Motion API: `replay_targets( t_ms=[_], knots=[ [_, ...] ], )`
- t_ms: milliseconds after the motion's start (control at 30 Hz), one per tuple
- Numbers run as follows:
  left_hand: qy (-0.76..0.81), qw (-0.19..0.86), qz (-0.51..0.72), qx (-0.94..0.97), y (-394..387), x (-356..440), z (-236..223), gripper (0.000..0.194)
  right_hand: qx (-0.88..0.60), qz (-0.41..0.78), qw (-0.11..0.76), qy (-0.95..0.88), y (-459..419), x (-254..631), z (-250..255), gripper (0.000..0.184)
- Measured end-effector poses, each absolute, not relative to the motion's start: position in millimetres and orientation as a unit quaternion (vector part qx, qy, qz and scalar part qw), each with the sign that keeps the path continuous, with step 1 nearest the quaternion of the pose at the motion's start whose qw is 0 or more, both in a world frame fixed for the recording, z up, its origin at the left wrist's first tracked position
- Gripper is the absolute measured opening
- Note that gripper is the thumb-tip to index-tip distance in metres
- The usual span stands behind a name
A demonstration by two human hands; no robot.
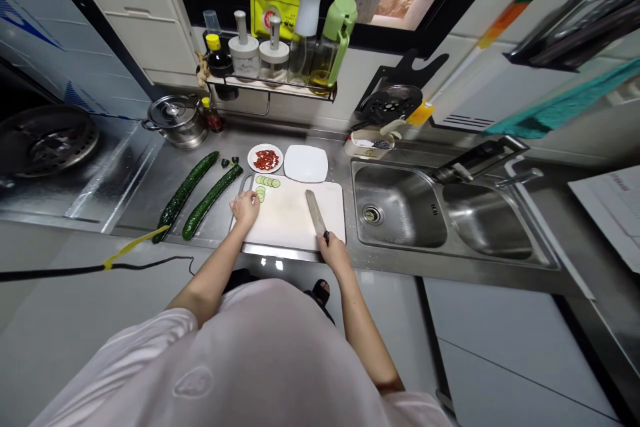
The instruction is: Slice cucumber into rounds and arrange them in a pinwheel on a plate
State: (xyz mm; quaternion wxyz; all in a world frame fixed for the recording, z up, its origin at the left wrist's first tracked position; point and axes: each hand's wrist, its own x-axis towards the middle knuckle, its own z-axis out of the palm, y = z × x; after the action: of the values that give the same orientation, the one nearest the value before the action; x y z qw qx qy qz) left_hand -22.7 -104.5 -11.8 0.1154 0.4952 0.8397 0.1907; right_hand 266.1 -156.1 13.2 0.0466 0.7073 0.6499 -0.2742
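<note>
Head view: two long cucumbers (188, 192) and two small cucumber ends (225, 163) left of one white cutting board (285, 220). On it, two rows of cucumber slices (268, 182) beside the left hand (245, 208), fingers bent; cannot tell whether holding any. Right hand (333, 252) closed around one knife (315, 210). Behind, one round plate (251, 159), one square plate (306, 163). Stainless-steel counter (145, 193), double sink (405, 203), pale glossy floor (393, 327).

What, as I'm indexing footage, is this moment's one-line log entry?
left hand: by cucumber slices; right hand: gripping knife; cucumbers: left of cutting board
</note>
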Motion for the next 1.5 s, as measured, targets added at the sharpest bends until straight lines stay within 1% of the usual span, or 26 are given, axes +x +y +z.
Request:
replay_targets(
  t_ms=[200, 367, 567, 733, 1000, 1167, 1500],
  knots=[
    [0.836, 0.111, 0.219, 0.491, -103.2, -22.5, -11.1, 0.026, 0.709, -0.277, 0.048, 0.647, -155.7, 267.1, 12.4, 0.045],
    [0.809, 0.1, 0.227, 0.533, -89.5, -14.3, -8.7, 0.026, 0.709, -0.28, 0.039, 0.646, -154.7, 268.2, 9.2, 0.045],
    [0.768, 0.106, 0.185, 0.603, -60.4, 0.5, -4.3, 0.034, 0.711, -0.283, 0.045, 0.642, -154.2, 267.1, 10.1, 0.043],
    [0.76, 0.115, 0.121, 0.628, -42.5, 6.6, -1.4, 0.038, 0.715, -0.28, 0.055, 0.638, -154.9, 265.3, 14.4, 0.043],
    [0.755, 0.119, 0.076, 0.64, -33.5, 5.6, -2.1, 0.033, 0.711, -0.275, 0.063, 0.644, -155.4, 264.5, 17.0, 0.042],
    [0.751, 0.11, 0.085, 0.645, -32.4, 4.9, -4.3, 0.032, 0.709, -0.275, 0.057, 0.647, -154.9, 266.4, 14.2, 0.044],
    [0.755, 0.092, 0.096, 0.642, -34.4, 7.2, -4.0, 0.028, 0.709, -0.269, 0.049, 0.649, -152.7, 268.7, 10.1, 0.041]
  ],
)
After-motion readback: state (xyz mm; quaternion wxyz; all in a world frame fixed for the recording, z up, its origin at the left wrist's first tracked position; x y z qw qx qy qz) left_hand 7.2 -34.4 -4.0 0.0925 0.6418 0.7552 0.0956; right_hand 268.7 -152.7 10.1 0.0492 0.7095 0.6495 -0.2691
